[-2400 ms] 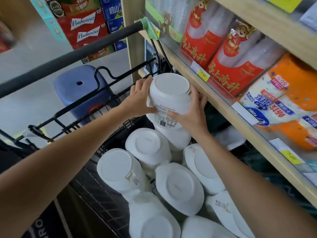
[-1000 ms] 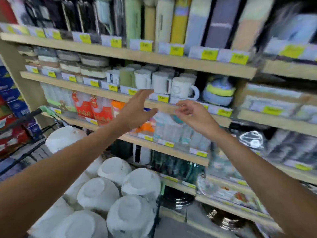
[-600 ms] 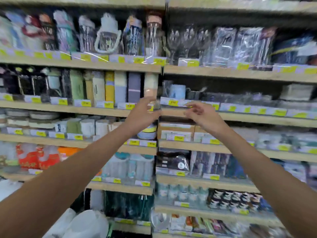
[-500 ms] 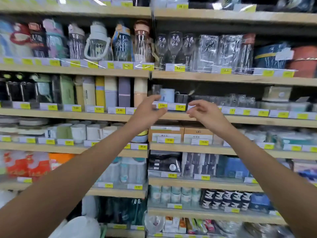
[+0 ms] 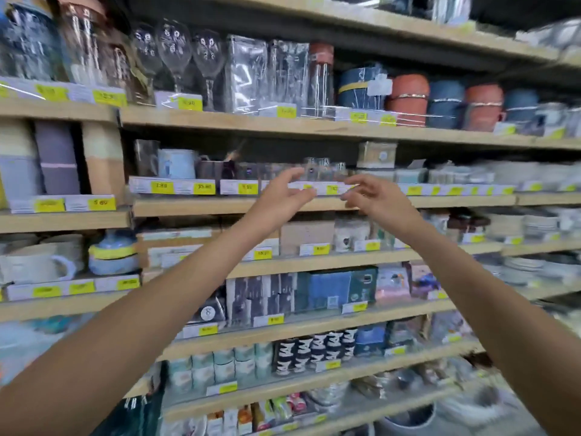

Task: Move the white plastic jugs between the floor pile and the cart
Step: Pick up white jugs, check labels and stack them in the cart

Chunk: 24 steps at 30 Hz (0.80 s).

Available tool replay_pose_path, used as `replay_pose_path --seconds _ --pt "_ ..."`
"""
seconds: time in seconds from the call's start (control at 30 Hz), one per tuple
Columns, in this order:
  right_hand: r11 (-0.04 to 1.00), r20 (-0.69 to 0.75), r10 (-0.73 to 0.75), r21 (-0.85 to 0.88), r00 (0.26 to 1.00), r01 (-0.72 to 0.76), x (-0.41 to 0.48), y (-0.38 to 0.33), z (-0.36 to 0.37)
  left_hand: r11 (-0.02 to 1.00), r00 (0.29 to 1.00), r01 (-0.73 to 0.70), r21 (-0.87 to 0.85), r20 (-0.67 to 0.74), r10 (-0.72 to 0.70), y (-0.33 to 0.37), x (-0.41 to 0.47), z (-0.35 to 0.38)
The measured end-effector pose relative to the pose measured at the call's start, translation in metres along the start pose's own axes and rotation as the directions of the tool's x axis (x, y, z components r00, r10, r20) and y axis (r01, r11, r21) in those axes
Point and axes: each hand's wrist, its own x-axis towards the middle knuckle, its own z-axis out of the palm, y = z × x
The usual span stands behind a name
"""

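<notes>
The white jugs have slid out of shot; half a second ago one still peeked in bottom left, so which way they point can't be told. Up front, the left hand [image 5: 281,198] and right hand [image 5: 375,198] hang close together, fingers loosely spread, holding nothing, before blurred wooden shelves [image 5: 283,129] of wine glasses [image 5: 174,48].

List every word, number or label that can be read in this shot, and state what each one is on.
"35.80": yellow price tag, below and right of the pale blue mug.
"5.80", likely: yellow shelf label under the beige upright pack.
"8": round white sticker on a dark box.
Other yellow tags and all package print: too blurred to read.
</notes>
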Motion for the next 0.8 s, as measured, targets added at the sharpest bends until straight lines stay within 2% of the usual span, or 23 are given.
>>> replay_pose_path --seconds 0.17,0.33,0.43,0.57,0.8 --pt "0.996 -0.044 0.072 -0.057 0.996 -0.074 0.017 0.091 -0.062 0.999 0.989 -0.006 -0.036 0.149 0.011 -0.028 0.054 0.108" --pt "0.963 -0.076 0.216 -0.145 0.973 -0.225 0.03 0.189 -0.142 0.997 0.962 0.036 -0.075 0.271 -0.014 -0.049 0.122 0.235" --pt "0.938 -0.15 0.292 -0.15 0.945 -0.314 0.029 0.242 -0.195 0.993 0.92 0.063 -0.098 0.393 -0.02 -0.06 0.147 0.318" --pt "0.867 -0.225 0.441 -0.143 0.869 -0.477 0.01 0.305 -0.257 0.989 0.846 0.115 -0.096 0.53 -0.047 -0.062 0.161 0.419" --pt "0.775 -0.325 0.575 -0.08 0.751 -0.627 -0.029 0.424 -0.335 0.987 0.685 0.152 -0.056 0.725 -0.064 -0.067 0.165 0.592"
